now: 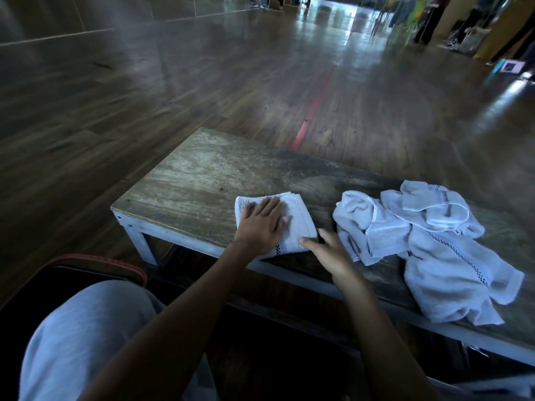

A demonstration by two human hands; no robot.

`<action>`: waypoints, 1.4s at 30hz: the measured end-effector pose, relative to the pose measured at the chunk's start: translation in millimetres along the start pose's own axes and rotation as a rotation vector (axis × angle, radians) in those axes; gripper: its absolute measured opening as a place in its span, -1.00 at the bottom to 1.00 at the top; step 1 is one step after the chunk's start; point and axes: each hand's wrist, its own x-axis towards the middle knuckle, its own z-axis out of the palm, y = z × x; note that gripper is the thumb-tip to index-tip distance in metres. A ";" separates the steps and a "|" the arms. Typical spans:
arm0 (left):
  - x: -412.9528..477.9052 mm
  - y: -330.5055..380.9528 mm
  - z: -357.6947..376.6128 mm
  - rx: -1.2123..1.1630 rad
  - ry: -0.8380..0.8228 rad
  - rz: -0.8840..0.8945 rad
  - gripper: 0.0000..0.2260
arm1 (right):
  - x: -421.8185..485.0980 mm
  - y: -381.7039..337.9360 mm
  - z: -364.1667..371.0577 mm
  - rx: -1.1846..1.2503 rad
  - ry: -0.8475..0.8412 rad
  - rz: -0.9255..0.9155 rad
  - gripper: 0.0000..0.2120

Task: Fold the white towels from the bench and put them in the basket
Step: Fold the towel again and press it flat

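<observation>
Left hand (260,224) flat on our folded towel (299,227), right hand (333,253) relaxed at its corner; soft, limp, light, so we'd pinch the folded edge.

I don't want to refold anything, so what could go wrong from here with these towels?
The folded towel lies at the near edge of the bench under the left hand; lifting it by one side with the right hand could spring it open. The loose pile drapes over that same edge and may slide off.
</observation>
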 end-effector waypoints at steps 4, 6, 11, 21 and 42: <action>3.0 -1.8 2.8 0.040 -0.030 -0.021 -0.52 | 0.5 -1.4 -1.8 -0.009 -0.012 0.042 -0.87; 3.4 -2.3 4.2 0.049 -0.032 -0.019 -0.51 | 0.7 -1.7 -2.8 -0.020 -0.038 0.033 -0.92; 4.6 -3.3 4.9 0.075 -0.030 -0.026 -0.40 | -5.0 -5.1 -10.8 -0.154 -0.076 0.027 -0.72; 2.5 -8.1 3.7 0.096 -0.048 0.037 -0.22 | -9.1 -2.2 -13.4 -0.178 -0.093 0.039 -0.64; -0.5 -52.5 -30.2 -0.343 0.223 -0.390 -0.81 | 76.8 -43.1 8.3 -0.499 0.028 -0.151 -0.80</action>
